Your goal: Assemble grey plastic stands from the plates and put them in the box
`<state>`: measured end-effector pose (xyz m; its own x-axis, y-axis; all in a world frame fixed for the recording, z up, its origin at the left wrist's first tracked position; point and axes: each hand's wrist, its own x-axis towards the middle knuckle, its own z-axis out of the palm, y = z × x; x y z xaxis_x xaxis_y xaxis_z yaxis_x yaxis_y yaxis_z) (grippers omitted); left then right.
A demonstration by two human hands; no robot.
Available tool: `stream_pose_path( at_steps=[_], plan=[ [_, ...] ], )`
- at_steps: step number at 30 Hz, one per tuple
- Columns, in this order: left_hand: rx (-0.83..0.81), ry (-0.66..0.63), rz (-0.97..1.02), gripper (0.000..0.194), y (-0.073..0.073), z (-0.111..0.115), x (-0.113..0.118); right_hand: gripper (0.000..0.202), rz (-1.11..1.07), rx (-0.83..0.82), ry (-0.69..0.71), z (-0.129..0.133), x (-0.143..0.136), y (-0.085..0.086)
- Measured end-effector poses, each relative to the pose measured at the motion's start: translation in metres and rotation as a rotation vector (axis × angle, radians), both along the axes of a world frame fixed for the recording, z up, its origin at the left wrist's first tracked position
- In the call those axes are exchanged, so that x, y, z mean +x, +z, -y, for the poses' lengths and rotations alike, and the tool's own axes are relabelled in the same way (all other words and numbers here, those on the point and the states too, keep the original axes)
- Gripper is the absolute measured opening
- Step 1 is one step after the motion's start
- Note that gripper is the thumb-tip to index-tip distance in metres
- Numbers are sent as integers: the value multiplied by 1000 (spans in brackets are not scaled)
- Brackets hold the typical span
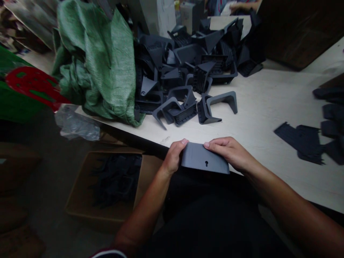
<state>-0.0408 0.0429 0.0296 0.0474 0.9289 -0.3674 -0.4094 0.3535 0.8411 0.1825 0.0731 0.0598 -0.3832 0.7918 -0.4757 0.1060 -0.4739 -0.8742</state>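
Between both hands, at the table's front edge, I hold a grey plastic part [200, 156] with a flat face and a small keyhole-shaped slot. My left hand [174, 156] is closed on its left end, thumb on the upper edge. My right hand [228, 151] grips its upper right side, the thumb lying along the top edge. The fingers beneath the part are hidden. Just beyond the hands lie similar grey plastic parts [217, 104] with bent, U-shaped arms and ribbed sides. Behind them more of these form a heap [188, 57].
A green woven sack [99, 61] slumps over the table's left end. Below sits an open cardboard box [138, 182] of dark parts. Flat ribbed pieces [303, 141] lie at right on the pale table [263, 107]. A dark brown box [298, 32] stands behind; another person's hand [239, 6] shows beyond.
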Motion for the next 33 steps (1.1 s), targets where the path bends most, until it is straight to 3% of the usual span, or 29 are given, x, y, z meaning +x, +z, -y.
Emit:
stream_pose_path(
  at_steps=[3,5,7,9,11,14,16,17,19,22,25,27,30,33],
  plan=[
    [114,-165,-138,50,13,-3,-2,44,90,232,-72,-2,0,2],
    [162,-42,-154,50,17,-6,-4,41,193,456,-174,-5,6,4],
    [218,165,-118,47,18,-9,-4,40,254,578,-280,-7,13,6],
    [273,316,-89,43,18,-8,-4,41,201,516,-331,-6,18,8],
    [301,341,-106,40,17,-4,-3,46,46,316,-271,-4,17,8],
    [313,175,-184,40,15,6,-1,53,-209,16,-142,2,6,6],
    [308,-1,-190,37,13,9,0,51,-314,-49,-171,4,-1,5],
    [299,-59,-168,37,12,9,1,49,-343,-34,-197,5,-3,5],
    [267,-55,-112,43,10,4,2,46,-348,61,-174,7,-4,7],
    [142,-2,-7,56,12,-11,6,43,-242,245,67,13,-2,11],
    [-2,-166,169,59,17,-24,17,39,-121,369,241,19,-2,10],
    [-13,-202,234,45,22,-28,28,39,-108,412,203,24,-7,5],
    [57,-47,212,25,28,-24,46,40,-134,438,17,32,-15,-5],
    [127,62,160,21,32,-16,57,40,-132,480,-97,39,-22,-10]
  ],
)
